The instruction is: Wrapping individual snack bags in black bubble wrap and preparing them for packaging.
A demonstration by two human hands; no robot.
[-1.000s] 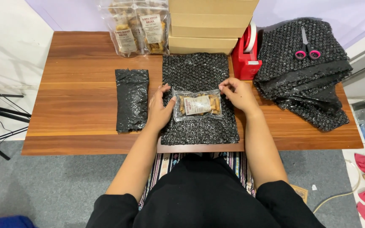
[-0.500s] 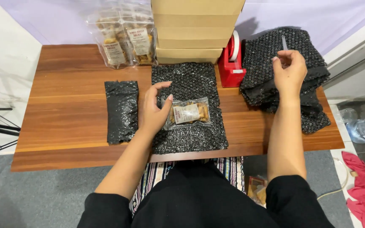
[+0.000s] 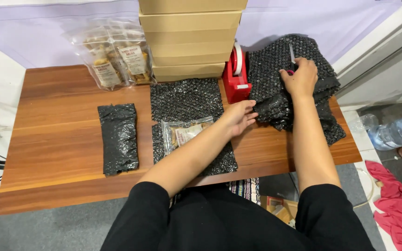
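Head view: right hand (image 3: 300, 76) clamped on scissors (image 3: 291, 60); left hand (image 3: 240, 116), fingers apart, could knock the tape dispenser (image 3: 236, 76).

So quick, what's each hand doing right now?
Left hand: open, fingertips at the black bubble wrap pile.
Right hand: closed on the scissors.

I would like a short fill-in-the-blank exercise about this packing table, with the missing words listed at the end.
1. The right hand grips a pair of ______ on the pile of black bubble wrap.
2. The left hand reaches toward the edge of that pile, just in front of the ______ tape dispenser.
3. The clear snack pouch lies on a flat sheet of black ______.
4. The wrapped black parcel lies on the ______ table.

Missing words: scissors; red; bubble wrap; wooden
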